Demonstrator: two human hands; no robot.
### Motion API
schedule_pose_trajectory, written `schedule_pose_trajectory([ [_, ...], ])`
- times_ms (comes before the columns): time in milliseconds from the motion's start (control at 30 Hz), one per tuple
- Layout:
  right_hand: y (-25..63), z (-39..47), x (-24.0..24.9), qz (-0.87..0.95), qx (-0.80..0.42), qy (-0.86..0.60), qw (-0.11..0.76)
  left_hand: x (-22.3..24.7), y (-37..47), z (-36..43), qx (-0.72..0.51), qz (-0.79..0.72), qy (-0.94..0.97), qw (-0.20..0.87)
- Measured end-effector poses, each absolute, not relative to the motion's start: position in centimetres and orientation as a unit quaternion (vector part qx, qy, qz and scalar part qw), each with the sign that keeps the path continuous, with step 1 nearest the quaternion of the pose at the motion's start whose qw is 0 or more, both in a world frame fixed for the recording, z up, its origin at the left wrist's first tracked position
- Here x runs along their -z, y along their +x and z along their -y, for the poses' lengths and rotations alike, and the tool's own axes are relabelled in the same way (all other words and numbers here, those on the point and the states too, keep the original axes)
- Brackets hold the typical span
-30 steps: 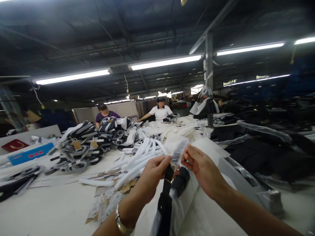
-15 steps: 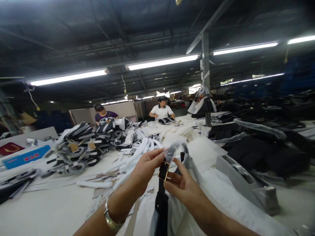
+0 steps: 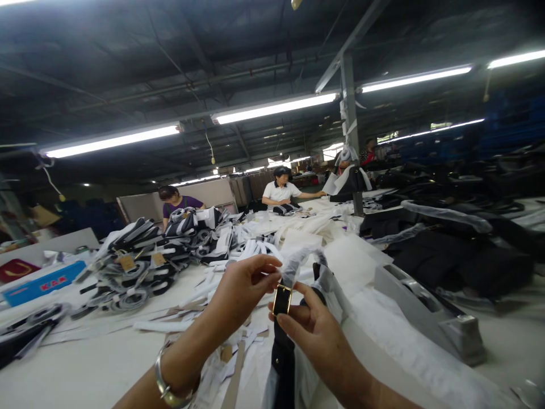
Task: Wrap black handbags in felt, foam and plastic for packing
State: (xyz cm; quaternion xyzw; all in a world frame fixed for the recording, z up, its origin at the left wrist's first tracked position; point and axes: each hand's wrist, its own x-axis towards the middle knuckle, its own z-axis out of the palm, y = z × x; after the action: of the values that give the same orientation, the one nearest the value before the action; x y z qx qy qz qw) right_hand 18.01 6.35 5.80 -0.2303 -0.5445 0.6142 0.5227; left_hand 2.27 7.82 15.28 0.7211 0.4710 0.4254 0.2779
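Note:
A black bag strap (image 3: 283, 341) runs up through a gold-coloured rectangular buckle (image 3: 282, 300). Above it, the handle (image 3: 301, 258) loops over in clear plastic wrap. My right hand (image 3: 317, 332) is closed around the strap at the buckle, thumb in front and a fingertip showing on the far side. From the left, my left hand (image 3: 244, 289), with a bangle (image 3: 164, 378) at the wrist, has thumb and fingers drawn together at the strap's edge just above the buckle. The bag below is partly covered by white wrapping and leaves the bottom of the view.
Wrapped black straps (image 3: 136, 267) are heaped at left, beside a blue box (image 3: 45, 282). White strips and paper scraps litter the table (image 3: 76, 363). A grey metal device (image 3: 426, 312) and black bags (image 3: 468, 261) lie at right. Two people sit across the table.
My left hand has eased slightly back from the strap, its fingers more bent. The buckle now faces me more squarely in my right hand. One co-worker's arm has stretched out sideways.

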Motion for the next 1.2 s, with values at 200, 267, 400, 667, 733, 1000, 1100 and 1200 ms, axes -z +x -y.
schedule_pose_trajectory([
  [200,18.0,-6.5,-5.7,0.565,-0.602,-0.223,0.518,-16.3,3.3,-7.5,-0.309,-0.433,0.844,-0.073],
  [267,18.0,-6.5,-5.6,0.568,-0.602,-0.218,0.517,-16.6,3.4,-7.2,-0.275,-0.381,0.873,-0.132],
  [400,18.1,-6.5,-5.5,0.565,-0.612,-0.193,0.519,-17.1,2.6,-6.7,-0.201,-0.286,0.918,-0.19],
  [667,17.7,-6.3,-5.3,0.567,-0.598,-0.183,0.536,-17.1,2.4,-6.0,-0.177,-0.177,0.907,-0.337],
  [733,17.9,-6.1,-5.3,0.551,-0.609,-0.176,0.543,-16.6,2.0,-5.7,-0.211,-0.166,0.897,-0.352],
  [1000,18.3,-6.3,-4.6,0.517,-0.634,-0.176,0.548,-9.8,0.2,-4.3,-0.342,-0.217,0.869,-0.284],
  [1100,18.4,-6.1,-3.6,0.528,-0.641,-0.164,0.532,-7.8,0.2,-3.7,-0.409,-0.282,0.852,-0.167],
  [1200,18.4,-5.7,-3.1,0.561,-0.617,-0.204,0.512,-8.1,0.8,-3.6,-0.494,-0.379,0.782,0.035],
])
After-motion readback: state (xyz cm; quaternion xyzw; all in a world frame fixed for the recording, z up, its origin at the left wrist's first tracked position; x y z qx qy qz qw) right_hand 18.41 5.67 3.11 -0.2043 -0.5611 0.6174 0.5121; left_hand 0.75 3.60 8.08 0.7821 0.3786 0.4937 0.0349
